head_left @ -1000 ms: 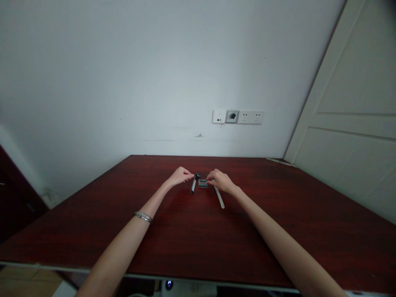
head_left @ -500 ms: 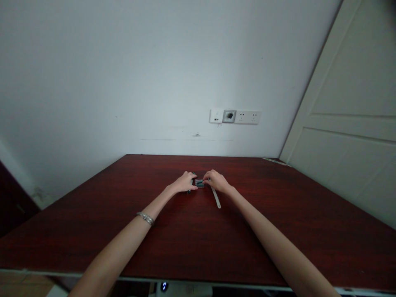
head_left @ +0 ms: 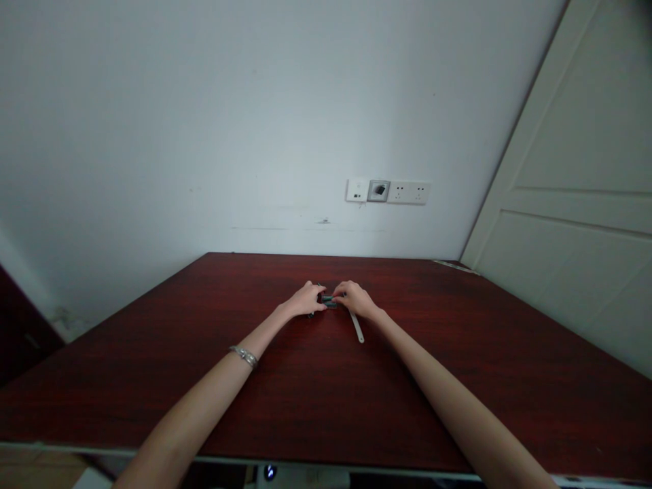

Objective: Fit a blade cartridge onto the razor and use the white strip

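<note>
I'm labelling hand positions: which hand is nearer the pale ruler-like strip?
Right. The right hand is at the far end of the pale ruler-like strip, partly hiding it; the left hand is farther left, by the small case.

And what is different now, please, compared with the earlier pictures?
The left hand moved right, from beside the razor to the left end of the small case; its fingers have spread, but whether they grip is unclear. It now hides most of the razor. The right hand stays at the case; the pale strip lies as before.
</note>
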Motion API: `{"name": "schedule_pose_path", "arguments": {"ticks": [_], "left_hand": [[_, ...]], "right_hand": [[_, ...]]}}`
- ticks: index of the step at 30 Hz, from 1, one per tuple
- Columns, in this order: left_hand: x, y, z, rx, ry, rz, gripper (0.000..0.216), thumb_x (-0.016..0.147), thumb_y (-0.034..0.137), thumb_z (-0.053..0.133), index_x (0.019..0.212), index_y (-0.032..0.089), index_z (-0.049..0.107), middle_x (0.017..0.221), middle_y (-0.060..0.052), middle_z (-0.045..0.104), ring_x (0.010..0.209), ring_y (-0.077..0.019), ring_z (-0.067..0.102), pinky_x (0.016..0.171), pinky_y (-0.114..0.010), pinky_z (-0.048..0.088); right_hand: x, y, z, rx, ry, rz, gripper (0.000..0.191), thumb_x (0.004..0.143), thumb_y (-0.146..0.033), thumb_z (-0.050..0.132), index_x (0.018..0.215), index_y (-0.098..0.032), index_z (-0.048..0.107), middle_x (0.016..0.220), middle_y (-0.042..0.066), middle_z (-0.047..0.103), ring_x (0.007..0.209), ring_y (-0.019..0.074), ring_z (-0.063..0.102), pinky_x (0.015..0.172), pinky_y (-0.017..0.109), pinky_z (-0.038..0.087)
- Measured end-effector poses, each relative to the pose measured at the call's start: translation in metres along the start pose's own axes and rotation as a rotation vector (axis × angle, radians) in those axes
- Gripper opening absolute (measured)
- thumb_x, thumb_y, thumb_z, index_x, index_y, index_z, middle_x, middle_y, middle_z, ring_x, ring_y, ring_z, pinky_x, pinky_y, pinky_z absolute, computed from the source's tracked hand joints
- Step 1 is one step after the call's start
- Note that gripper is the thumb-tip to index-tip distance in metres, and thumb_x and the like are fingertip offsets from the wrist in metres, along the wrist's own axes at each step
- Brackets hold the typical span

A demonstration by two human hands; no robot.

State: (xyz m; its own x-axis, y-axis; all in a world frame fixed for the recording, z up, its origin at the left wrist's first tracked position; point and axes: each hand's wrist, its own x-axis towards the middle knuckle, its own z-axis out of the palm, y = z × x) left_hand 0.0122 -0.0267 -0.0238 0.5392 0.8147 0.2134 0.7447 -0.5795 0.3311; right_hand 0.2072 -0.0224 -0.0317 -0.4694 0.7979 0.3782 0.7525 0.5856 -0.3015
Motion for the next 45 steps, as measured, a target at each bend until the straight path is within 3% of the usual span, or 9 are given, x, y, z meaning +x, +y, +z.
{"name": "schedule_pose_path", "arguments": {"ticks": [15, 25, 27, 30, 34, 45], "left_hand": [[-0.001, -0.003, 0.001, 0.011, 0.018, 0.014, 0.055, 0.068, 0.034, 0.064, 0.117, 0.011, 0.055, 0.1, -0.011, 0.062, 0.098, -0.0249, 0.05, 0.08, -0.028, 0.041], [-0.004, 0.004, -0.007, 0.038, 0.057, 0.029, 0.059, 0.065, 0.042, 0.068, 0.116, 0.015, 0.055, 0.105, -0.009, 0.062, 0.099, -0.0231, 0.05, 0.082, -0.027, 0.041], [-0.005, 0.006, -0.015, 0.078, 0.085, -0.016, 0.045, 0.067, 0.042, 0.066, 0.104, 0.016, 0.062, 0.098, -0.007, 0.065, 0.098, -0.023, 0.052, 0.08, -0.027, 0.042], [-0.01, 0.006, -0.027, 0.131, 0.113, -0.208, 0.025, 0.07, 0.037, 0.063, 0.086, 0.019, 0.067, 0.091, -0.006, 0.067, 0.09, -0.0211, 0.057, 0.072, -0.026, 0.043], [-0.016, 0.005, -0.035, 0.102, -0.026, -0.435, 0.022, 0.067, 0.04, 0.065, 0.074, 0.019, 0.067, 0.085, -0.006, 0.069, 0.078, -0.0185, 0.062, 0.064, -0.024, 0.042], [-0.011, 0.021, -0.027, 0.225, -0.11, -0.549, 0.043, 0.062, 0.05, 0.064, 0.089, 0.016, 0.065, 0.098, -0.016, 0.067, 0.093, -0.0287, 0.062, 0.069, -0.03, 0.047]], "right_hand": [[0.003, 0.0, 0.006, 0.019, -0.019, 0.016, 0.014, 0.078, -0.028, 0.058, 0.082, -0.024, 0.071, 0.095, 0.003, 0.065, 0.09, 0.0166, 0.057, 0.082, 0.025, 0.042], [0.003, 0.007, -0.017, 0.081, 0.095, 0.145, 0.021, 0.079, -0.033, 0.054, 0.085, -0.021, 0.071, 0.094, 0.004, 0.067, 0.089, 0.0174, 0.059, 0.08, 0.024, 0.043], [0.002, 0.004, -0.023, 0.047, 0.076, 0.16, 0.022, 0.079, -0.034, 0.054, 0.086, -0.022, 0.071, 0.095, 0.003, 0.068, 0.089, 0.0178, 0.06, 0.079, 0.024, 0.043], [-0.002, -0.002, -0.032, -0.023, 0.023, 0.18, 0.023, 0.079, -0.037, 0.054, 0.087, -0.024, 0.071, 0.096, 0.003, 0.068, 0.09, 0.0189, 0.06, 0.076, 0.025, 0.043], [-0.008, -0.011, -0.046, -0.102, -0.063, 0.218, 0.025, 0.078, -0.042, 0.054, 0.089, -0.027, 0.07, 0.093, 0.002, 0.069, 0.089, 0.0207, 0.061, 0.07, 0.026, 0.044], [-0.023, -0.031, -0.064, -0.142, -0.143, 0.199, 0.026, 0.078, -0.041, 0.052, 0.092, -0.027, 0.069, 0.093, 0.002, 0.069, 0.087, 0.0201, 0.062, 0.068, 0.025, 0.043]]}}
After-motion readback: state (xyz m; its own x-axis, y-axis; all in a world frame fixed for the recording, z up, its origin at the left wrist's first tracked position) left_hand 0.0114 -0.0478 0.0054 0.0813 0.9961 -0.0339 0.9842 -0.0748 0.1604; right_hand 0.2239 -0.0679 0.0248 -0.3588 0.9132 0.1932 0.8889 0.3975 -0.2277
